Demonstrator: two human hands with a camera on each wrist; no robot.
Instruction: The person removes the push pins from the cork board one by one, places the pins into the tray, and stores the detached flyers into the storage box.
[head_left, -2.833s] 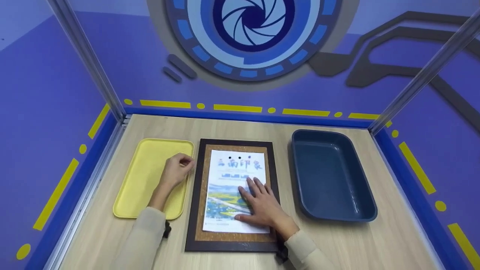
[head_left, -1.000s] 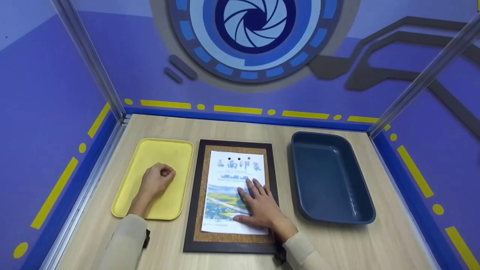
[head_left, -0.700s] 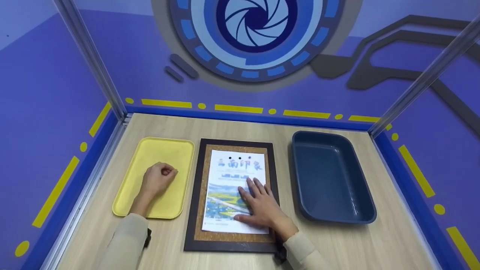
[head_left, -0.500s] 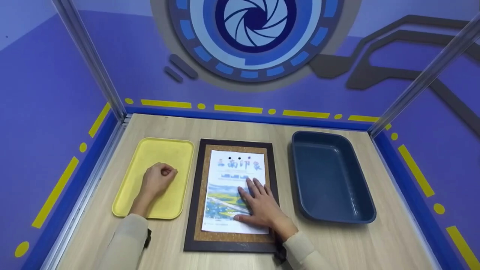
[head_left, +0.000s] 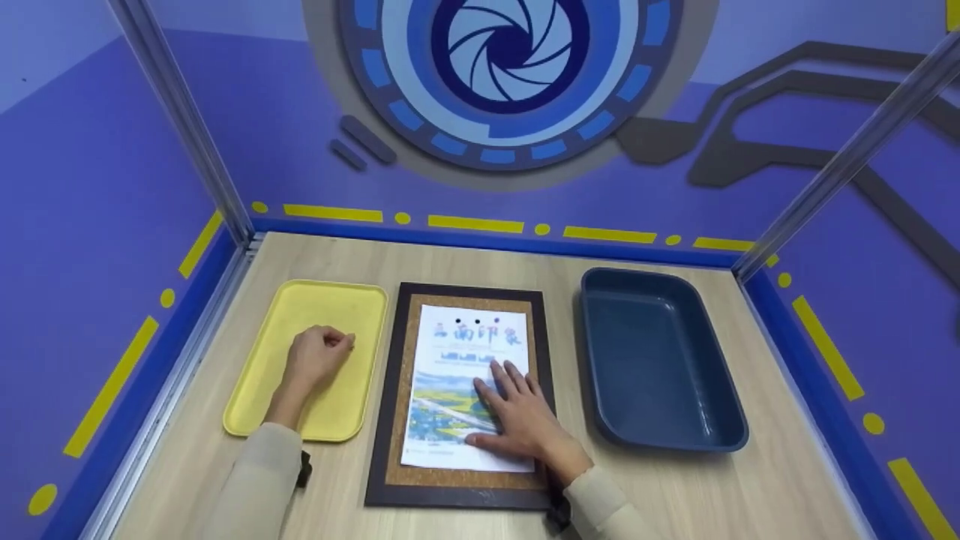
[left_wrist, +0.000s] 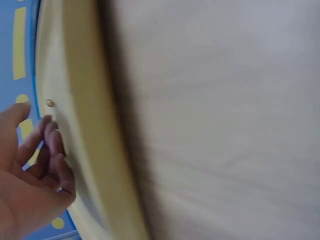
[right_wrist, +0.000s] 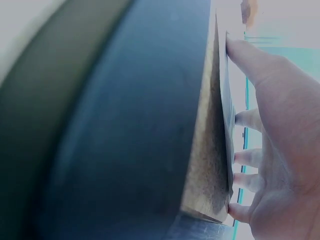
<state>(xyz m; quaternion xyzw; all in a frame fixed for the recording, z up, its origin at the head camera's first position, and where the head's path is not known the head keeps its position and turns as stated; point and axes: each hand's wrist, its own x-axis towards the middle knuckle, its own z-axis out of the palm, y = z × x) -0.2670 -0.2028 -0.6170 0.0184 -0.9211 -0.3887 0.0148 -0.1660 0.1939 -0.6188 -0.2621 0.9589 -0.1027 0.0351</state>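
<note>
My left hand (head_left: 319, 358) is low over the yellow tray (head_left: 262, 401), fingers loosely curled. In the left wrist view its thumb stands apart from its fingers. A small gold-coloured thumbtack (left_wrist: 50, 103) lies on the tray just beyond the fingertips, nothing gripping it. My right hand (head_left: 521, 416) lies spread on a printed sheet (head_left: 442, 390), straight fingers touching the paper. The sheet has large characters, a landscape picture and three round dots along its top. Under it is a corkboard (head_left: 450, 476) in a dark frame; the right wrist view shows the sheet's edge raised slightly from the cork.
A deep dark-blue bin (head_left: 649, 360) stands to the right of the corkboard. The wooden tabletop (head_left: 480, 262) is bounded by blue-purple panels (head_left: 255, 135) at the back and both sides, with metal posts (head_left: 180, 120) at the corners.
From the tray's right edge, my left hand has moved left and down over the tray, and its pinched thumb and fingers have come apart. My right hand stays on the sheet.
</note>
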